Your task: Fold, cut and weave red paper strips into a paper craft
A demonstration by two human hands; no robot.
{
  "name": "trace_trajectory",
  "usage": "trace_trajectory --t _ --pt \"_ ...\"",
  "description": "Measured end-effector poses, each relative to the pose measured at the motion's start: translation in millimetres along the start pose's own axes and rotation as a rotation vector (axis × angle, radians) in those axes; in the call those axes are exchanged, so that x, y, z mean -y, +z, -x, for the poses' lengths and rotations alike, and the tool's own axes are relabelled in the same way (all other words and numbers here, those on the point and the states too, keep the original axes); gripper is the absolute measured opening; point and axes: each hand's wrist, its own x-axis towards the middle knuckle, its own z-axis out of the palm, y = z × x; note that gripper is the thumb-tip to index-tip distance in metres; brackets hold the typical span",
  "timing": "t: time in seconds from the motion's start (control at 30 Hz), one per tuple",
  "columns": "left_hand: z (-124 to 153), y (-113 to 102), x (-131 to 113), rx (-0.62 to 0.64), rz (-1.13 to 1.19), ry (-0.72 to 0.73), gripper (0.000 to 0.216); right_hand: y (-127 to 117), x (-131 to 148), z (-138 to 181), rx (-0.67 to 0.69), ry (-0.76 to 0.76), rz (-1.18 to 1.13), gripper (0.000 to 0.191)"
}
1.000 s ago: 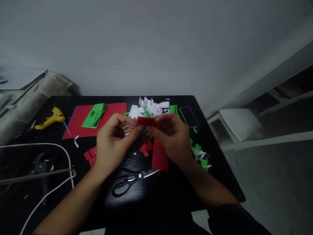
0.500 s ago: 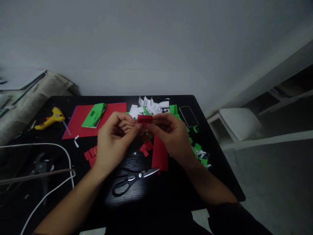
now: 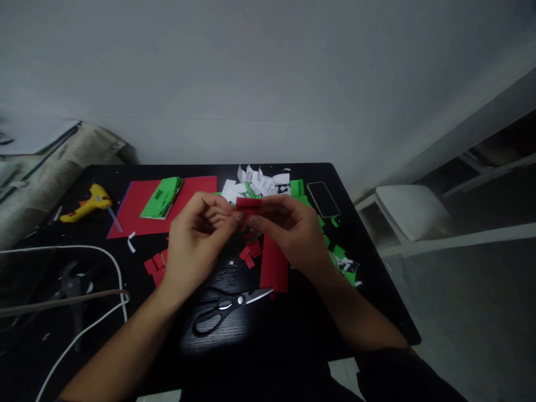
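Between my hands, above the middle of the black table [image 3: 234, 352], is a small piece of red paper [image 3: 248, 204] with a crease across it. My left hand [image 3: 201, 229] pinches its left end between thumb and fingers. At the right end, the thumb and fingers of my right hand [image 3: 291, 229] are closed on the same piece. Below it lie a long red paper strip [image 3: 274, 268] and small red paper pieces [image 3: 250, 252]. Black-handled scissors [image 3: 228, 304] rest nearer to me, blades partly apart and pointing right.
White paper scraps [image 3: 262, 183] are heaped at the back. A phone [image 3: 323, 200] lies at the right, green scraps [image 3: 348, 273] nearer. On the left are a red sheet [image 3: 129, 215] bearing a folded green paper piece [image 3: 161, 198], a yellow glue gun [image 3: 90, 204] and a white cable [image 3: 115, 262].
The red paper's upper flap has tilted, so more of its face shows. Both hands stay in nearly the same place, with a slight shift of the right fingers.
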Motion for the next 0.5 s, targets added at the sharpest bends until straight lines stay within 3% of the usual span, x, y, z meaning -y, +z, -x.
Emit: trace_trajectory --t 0.5 --pt "0.0 -0.9 1.9 0.025 0.040 -0.015 0.019 -2.9 -2.1 -1.7 -0.045 0.033 0.023 0.034"
